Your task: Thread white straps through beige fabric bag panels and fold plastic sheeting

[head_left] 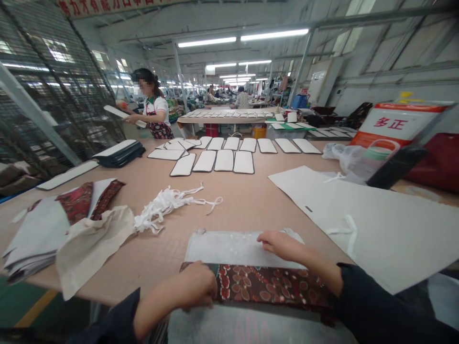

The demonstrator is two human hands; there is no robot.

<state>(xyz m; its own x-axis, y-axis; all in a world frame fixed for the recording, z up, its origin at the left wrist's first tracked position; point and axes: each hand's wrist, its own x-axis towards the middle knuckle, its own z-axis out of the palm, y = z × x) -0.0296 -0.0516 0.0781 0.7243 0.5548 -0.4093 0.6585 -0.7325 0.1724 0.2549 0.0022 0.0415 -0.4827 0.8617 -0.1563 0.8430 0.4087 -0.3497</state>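
Observation:
In front of me a dark red-brown floral fabric strip [265, 285] lies across a whitish sheet or panel [222, 246], whose exact material I cannot tell. My left hand [198, 285] is closed at the strip's left end, its fingers curled down on the cloth and partly hidden. Over the upper part of the whitish panel is my right hand [281, 244], its fingers loosely apart and nothing visible in them; that forearm passes above the strip's right end. Nearer to me, a greyish sheet [258, 327] shows below the fabric.
White ties [165, 208] lie bunched beside a cream cloth [95, 239] and folded fabric [39, 234]. Several dark-edged white pads [224, 160] stand in rows behind. A large white board [358, 215] covers the right. Across the table, a person [154, 105] holds a long white pad.

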